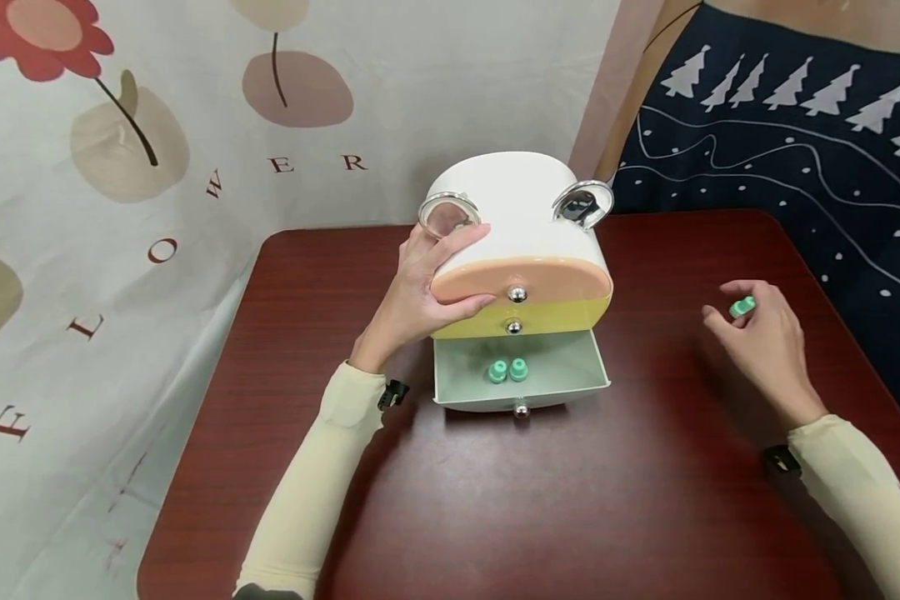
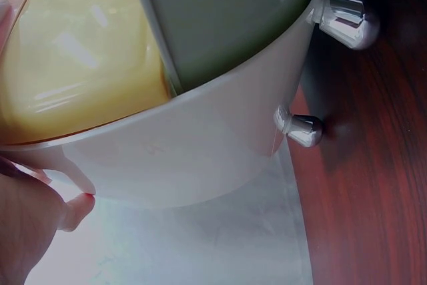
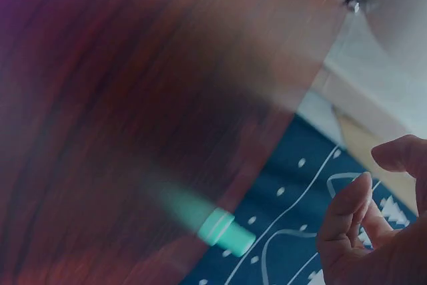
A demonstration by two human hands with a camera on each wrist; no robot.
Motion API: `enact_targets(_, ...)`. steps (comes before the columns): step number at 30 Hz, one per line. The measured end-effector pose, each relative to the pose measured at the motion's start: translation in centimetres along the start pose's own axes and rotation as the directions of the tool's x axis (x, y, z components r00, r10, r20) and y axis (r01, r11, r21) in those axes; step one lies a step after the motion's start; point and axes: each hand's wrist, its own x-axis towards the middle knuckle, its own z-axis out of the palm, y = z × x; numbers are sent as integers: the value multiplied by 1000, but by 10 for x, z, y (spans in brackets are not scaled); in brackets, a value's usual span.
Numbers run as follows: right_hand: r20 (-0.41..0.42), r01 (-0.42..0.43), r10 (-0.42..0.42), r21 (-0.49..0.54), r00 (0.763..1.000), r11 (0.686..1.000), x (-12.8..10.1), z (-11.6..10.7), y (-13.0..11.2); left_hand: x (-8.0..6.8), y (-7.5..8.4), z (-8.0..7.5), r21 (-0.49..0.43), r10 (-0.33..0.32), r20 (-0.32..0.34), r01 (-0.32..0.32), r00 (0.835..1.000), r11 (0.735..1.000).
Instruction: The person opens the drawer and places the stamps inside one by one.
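Where the red-brown table (image 1: 645, 517) runs toward the viewer, a wide bare stretch lies between the two forearms, and bare wood also shows left and right of the box (image 1: 521, 217); the table's far edge meets a flowered cloth (image 1: 82, 250) on the left and a dark cloth with white trees (image 1: 795, 150) on the right. One box, white, stands near the far edge at the middle, with two silver ring ears on top and three stacked drawers, each with one silver knob: a peach drawer (image 1: 525, 279) on top and a yellow drawer (image 1: 540, 315) under it, both pushed in, and a green drawer (image 1: 521, 373) at the bottom pulled out toward the viewer. Two green caps (image 1: 507, 370) lie side by side inside the open drawer, near its middle. The left hand (image 1: 420, 300) holds the box's left side, fingers curled round the front corner at the peach drawer, thumb up by the left ear; the left wrist view shows a fingertip under the box's white wall and two silver feet on the wood. The right hand (image 1: 765, 342) hangs over the table's right part, well apart from the box, and pinches one further green cap (image 1: 742, 307) at its fingertips, near the right edge. Caps counted: three. The right wrist view is blurred, showing a green cap (image 3: 227, 231) against the table edge and loosely curled fingers (image 3: 347, 218).
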Motion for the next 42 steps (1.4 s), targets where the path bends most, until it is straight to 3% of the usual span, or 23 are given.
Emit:
enact_targets(14, 50, -100, 103, -64, 993, 993, 18, -16, 36, 1, 1, -1, 3, -1, 8, 1, 1000, 1000)
enact_targets(22, 135, -94, 109, -113, 985, 989, 27, -24, 45, -1, 1, -1, 13, -9, 9, 9, 1000, 1000)
enact_targets(34, 105, -102, 112, -95, 988, 990, 29, -21, 50, 0, 3, -2, 23, 0, 9, 0, 1000, 1000)
enact_targets(42, 122, -46, 59, -108, 991, 993, 25, -19, 49, 0, 3, -3, 20, -14, 13, 14, 1000, 1000)
